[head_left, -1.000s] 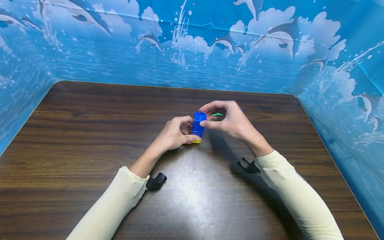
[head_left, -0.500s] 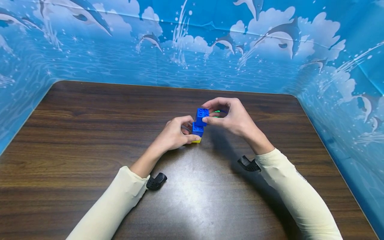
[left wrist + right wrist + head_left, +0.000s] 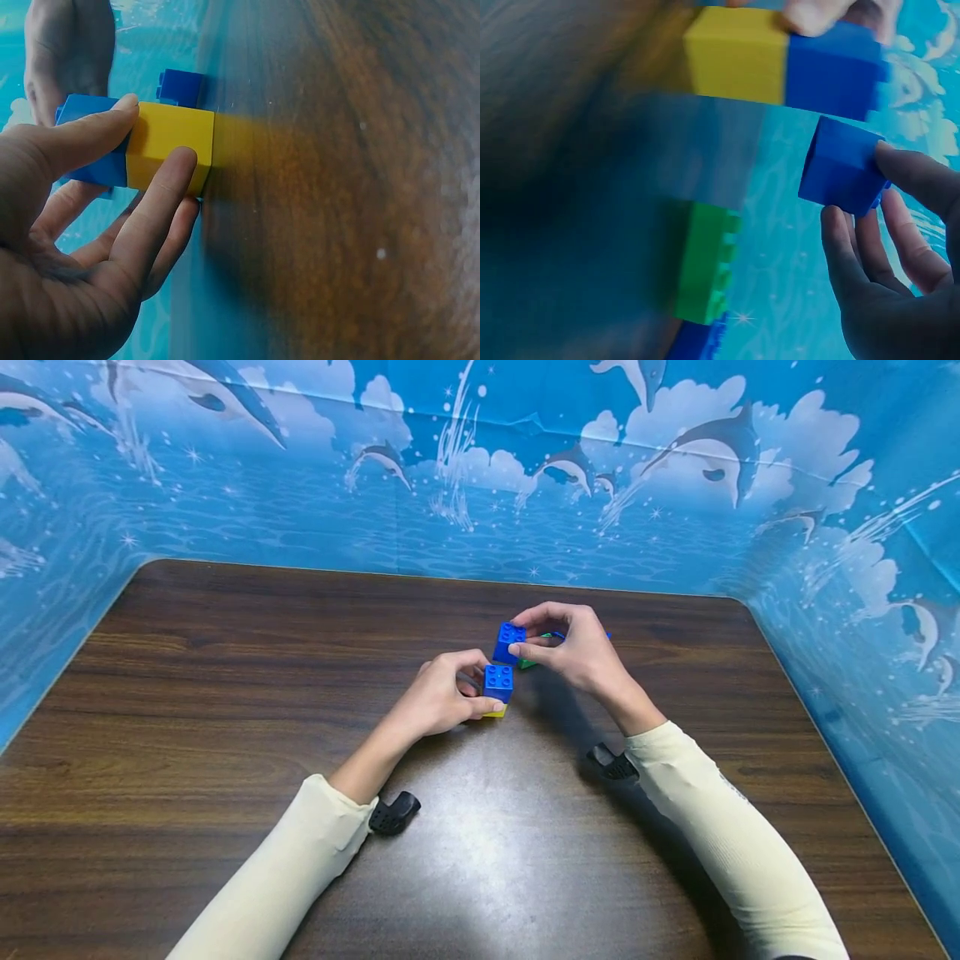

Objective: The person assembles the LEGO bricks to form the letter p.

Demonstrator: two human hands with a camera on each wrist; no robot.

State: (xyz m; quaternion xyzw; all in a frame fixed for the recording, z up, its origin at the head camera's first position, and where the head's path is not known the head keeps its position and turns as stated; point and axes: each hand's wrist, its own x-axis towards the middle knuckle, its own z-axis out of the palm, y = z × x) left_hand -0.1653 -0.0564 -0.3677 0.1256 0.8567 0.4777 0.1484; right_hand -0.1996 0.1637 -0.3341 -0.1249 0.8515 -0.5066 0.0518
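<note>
Head view, centre of frame: the left hand (image 3: 438,697) grips a short stack (image 3: 497,690) that stands on the table (image 3: 225,693). The stack is a blue brick on a yellow brick (image 3: 171,146). In the left wrist view the thumb lies along one side of the stack and the fingers (image 3: 154,206) lie on the other side, curled round it; the yellow brick sits against the wood.

The right hand (image 3: 577,652) is just up and right of the stack. It pinches a second blue brick (image 3: 510,642) between thumb and fingers (image 3: 915,176). This loose brick is raised off the table and tilted, studs up in the head view. It is just beside the top of the stack, with a narrow gap showing between the two in the right wrist view; they do not touch.

Behind the right hand, towards the upper right of centre, a green brick (image 3: 705,262) lies on the table. More blue (image 3: 697,341) shows just below it in the right wrist view; what piece it is cannot be told.

Both arms wear pale sleeves (image 3: 720,835). A blue dolphin-print backdrop (image 3: 480,468) walls the table at the far and side edges.
</note>
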